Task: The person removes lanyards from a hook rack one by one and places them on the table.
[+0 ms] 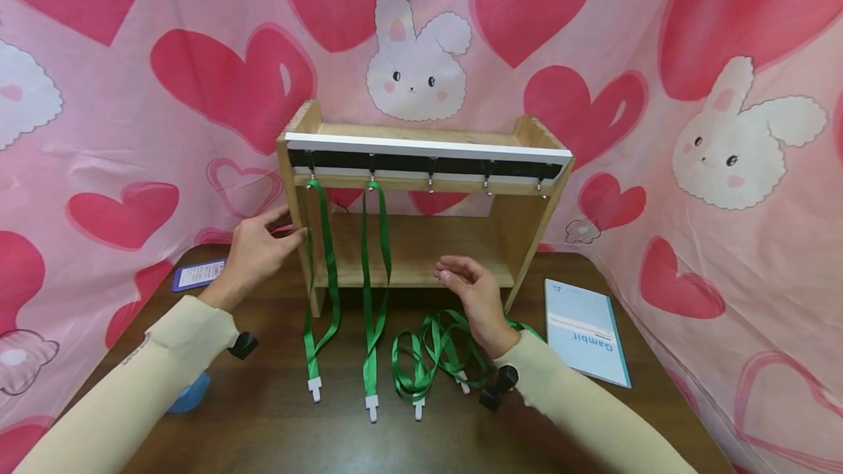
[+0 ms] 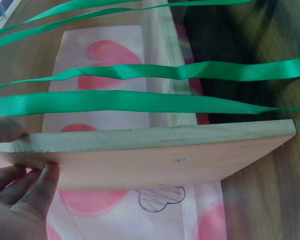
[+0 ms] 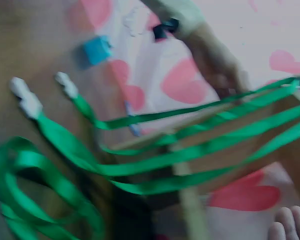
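Note:
A wooden rack point(image 1: 428, 145) with a row of metal hooks stands on the dark table point(image 1: 263, 423). Two green lanyards point(image 1: 329, 269) point(image 1: 375, 269) hang from its two leftmost hooks, and their white clips lie on the table. My left hand point(image 1: 290, 229) holds the rack's left side panel point(image 2: 155, 155), thumb on the front edge and fingers point(image 2: 35, 185) on the outer face. My right hand point(image 1: 461, 280) hovers in front of the rack with loosely curled fingers that hold nothing. Below it lies a tangled pile of green lanyards point(image 1: 428, 350). The right wrist view is blurred; it shows the green straps point(image 3: 190, 160).
Three hooks point(image 1: 488, 187) on the right side of the rack are bare. A light blue booklet point(image 1: 586, 331) lies at the right of the table, a blue card point(image 1: 197, 274) at the back left, and a blue object point(image 1: 191, 393) under my left forearm. Pink heart cloth hangs behind.

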Motion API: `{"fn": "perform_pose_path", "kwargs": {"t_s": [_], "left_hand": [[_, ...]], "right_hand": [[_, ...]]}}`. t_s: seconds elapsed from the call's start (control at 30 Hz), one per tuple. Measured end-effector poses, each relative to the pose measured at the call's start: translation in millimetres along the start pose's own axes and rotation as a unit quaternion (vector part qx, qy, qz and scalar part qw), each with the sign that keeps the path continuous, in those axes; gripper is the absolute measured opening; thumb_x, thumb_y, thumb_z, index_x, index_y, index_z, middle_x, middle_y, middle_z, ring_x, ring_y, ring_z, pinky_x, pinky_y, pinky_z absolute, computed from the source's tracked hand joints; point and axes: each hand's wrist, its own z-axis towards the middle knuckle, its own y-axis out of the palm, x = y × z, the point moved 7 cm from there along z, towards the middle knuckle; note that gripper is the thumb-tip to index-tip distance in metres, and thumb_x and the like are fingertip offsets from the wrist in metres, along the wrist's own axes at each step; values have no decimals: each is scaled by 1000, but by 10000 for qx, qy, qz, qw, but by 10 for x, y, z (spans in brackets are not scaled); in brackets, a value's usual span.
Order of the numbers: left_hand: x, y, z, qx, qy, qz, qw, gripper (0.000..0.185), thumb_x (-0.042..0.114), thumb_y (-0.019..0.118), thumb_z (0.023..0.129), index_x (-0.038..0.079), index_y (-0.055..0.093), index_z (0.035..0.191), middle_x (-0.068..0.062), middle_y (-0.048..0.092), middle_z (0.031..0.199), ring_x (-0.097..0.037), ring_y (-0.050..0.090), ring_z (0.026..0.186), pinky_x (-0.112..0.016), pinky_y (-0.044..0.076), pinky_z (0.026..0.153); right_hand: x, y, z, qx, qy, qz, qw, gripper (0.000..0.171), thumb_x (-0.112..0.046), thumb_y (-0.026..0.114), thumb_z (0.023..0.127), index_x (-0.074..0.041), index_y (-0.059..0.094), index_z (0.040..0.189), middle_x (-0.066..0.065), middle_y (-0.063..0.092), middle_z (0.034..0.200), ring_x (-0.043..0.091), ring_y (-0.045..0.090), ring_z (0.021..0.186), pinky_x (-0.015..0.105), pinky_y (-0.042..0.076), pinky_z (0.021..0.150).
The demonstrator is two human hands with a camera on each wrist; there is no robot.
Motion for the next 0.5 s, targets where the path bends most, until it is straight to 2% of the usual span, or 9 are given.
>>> {"fn": "perform_pose_path", "kwargs": {"t_s": [0.2, 0.33, 0.4, 0.5], "left_hand": [[-5, 1, 0, -14, 5, 2, 10000, 57, 25, 73, 92, 4, 57, 143, -23, 68, 130, -37, 70, 114, 6, 42, 70], [-7, 0, -4, -12, -30, -2, 10000, 57, 24, 73, 93, 3, 57, 143, -24, 68, 130, -37, 70, 114, 5, 43, 69], [-5, 3, -3, -22, -51, 28, 10000, 57, 25, 72, 93, 2, 56, 143, -24, 68, 130, -36, 70, 113, 4, 44, 69], [-9, -4, -6, -67, -104, 86, 9999, 58, 25, 72, 93, 2, 55, 144, -24, 67, 132, -36, 70, 112, -15, 60, 76]], "right_hand": [[-378, -30, 139, -524, -291, -366, 9975, 37, -6, 66, 96, 8, 60, 130, 0, 75, 115, 12, 74, 107, 24, 59, 98], [-585, 10, 194, -711, -481, -550, 9948, 38, -10, 67, 97, 5, 61, 131, -5, 74, 116, 26, 71, 117, 23, 57, 100], [-669, 43, 214, -777, -556, -577, 9937, 39, -10, 66, 97, 6, 60, 131, 3, 74, 120, 33, 68, 121, 23, 57, 100], [-769, 111, 243, -889, -668, -609, 9919, 38, -10, 66, 97, 5, 60, 132, 18, 69, 128, 28, 69, 119, 24, 57, 101]]}}
